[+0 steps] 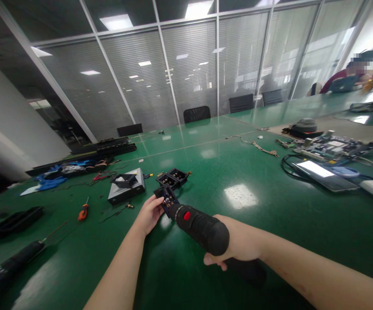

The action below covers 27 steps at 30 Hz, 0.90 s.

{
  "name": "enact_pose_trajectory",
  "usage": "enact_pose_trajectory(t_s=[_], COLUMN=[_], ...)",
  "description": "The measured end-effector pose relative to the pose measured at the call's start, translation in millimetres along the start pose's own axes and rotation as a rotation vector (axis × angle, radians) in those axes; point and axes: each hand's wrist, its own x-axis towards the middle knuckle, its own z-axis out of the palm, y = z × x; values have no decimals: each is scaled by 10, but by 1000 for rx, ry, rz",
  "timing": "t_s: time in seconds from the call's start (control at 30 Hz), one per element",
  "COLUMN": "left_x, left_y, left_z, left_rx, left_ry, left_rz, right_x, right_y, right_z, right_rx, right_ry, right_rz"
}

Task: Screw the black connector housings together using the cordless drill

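Power driver (202,230), black with a red button on top, is gripped in the right hand (236,241). Fingers of that hand curl around the handle, which drops out of view toward the lower right. Nose of the driver points away from the wearer, over the near black tray (167,202); contact between bit and tray cannot be told, since the tool's body covers the spot.

Left hand (150,215) pinches the near tray at its left edge — thumb on top, the other fingers largely hidden. Small metallic parts show inside the tray. Just beyond it, two similar dark trays (177,175) sit side by side on the green surface (207,187).

Left of the hands: grey box (138,181) with a black frame (125,180) on top; orange-handled screwdriver (83,212) lying apart; a second black tool (12,261) with a long thin shaft, nearer the wearer. Blue cloth-like items (51,181) lie farther off, by a stack of long black strips (105,148).

Right side: lit-screen device (322,172) near an exposed circuit board assembly (333,147); pale cord (264,148) farther in. Person in a red sleeve (335,80) at the far right — hands unclear.
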Motion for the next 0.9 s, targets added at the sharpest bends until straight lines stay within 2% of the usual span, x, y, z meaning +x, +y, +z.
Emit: enact_pose_trajectory(t_s=[0.47, 0.9], left_x=[9, 23], left_y=[8, -15], left_z=[-2, -7], left_rx=[8, -4], left_ry=[-17, -14], left_rz=[8, 16], right_x=[-6, -1], right_y=[1, 15], right_z=[-21, -11], right_rx=[-47, -41], right_ry=[-22, -9], right_rz=[-51, -28])
